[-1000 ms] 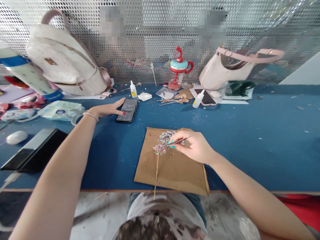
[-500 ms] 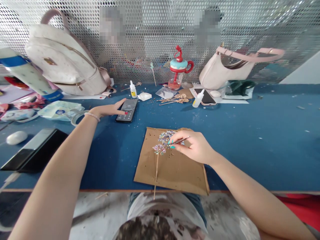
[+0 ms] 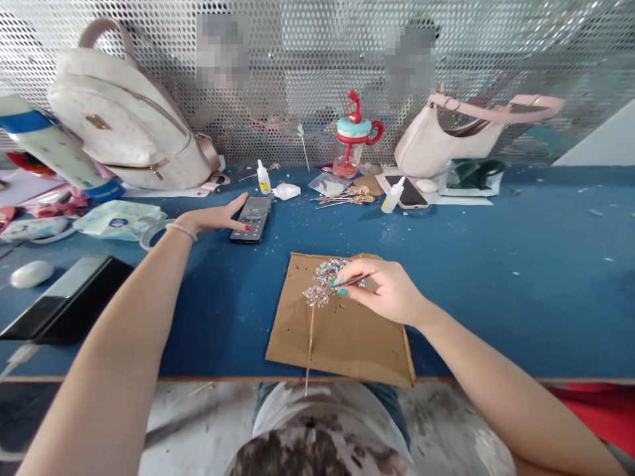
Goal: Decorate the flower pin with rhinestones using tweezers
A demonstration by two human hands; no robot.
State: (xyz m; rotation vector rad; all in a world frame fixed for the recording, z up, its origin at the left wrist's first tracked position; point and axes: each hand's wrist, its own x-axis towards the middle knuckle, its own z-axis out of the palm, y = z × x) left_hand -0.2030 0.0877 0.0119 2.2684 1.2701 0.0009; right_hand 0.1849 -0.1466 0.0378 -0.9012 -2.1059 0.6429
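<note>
My left hand [image 3: 218, 217] rests at the left edge of a black smartphone [image 3: 258, 213] lying on the table. Its thumb and fingers are spread, and the thumb, with a red nail, is over the lit keypad screen. My right hand [image 3: 380, 287] pinches a pair of tweezers [image 3: 358, 279], their tips beside a hairpin [image 3: 311, 334] with a sparkling, flower-like head. This hairpin lies on a brown cardboard sheet [image 3: 367, 344], its stem reaching past the table edge. A pile of small shiny rhinestones [image 3: 326, 270] is just behind its head, partly hidden by my right fingers.
Two glue bottles [image 3: 263, 177] [image 3: 393, 196], gold hairpin blanks [image 3: 354, 194] and a red-handled cup [image 3: 347, 149] stand or lie at the back. A white backpack [image 3: 124, 119] and a pink handbag [image 3: 451, 139] lean on the perforated metal panel. Another dark device [image 3: 74, 297] lies left.
My left thumb has shifted very slightly left and down over the phone screen. My right hand, the tweezers and the hairpin look the same.
</note>
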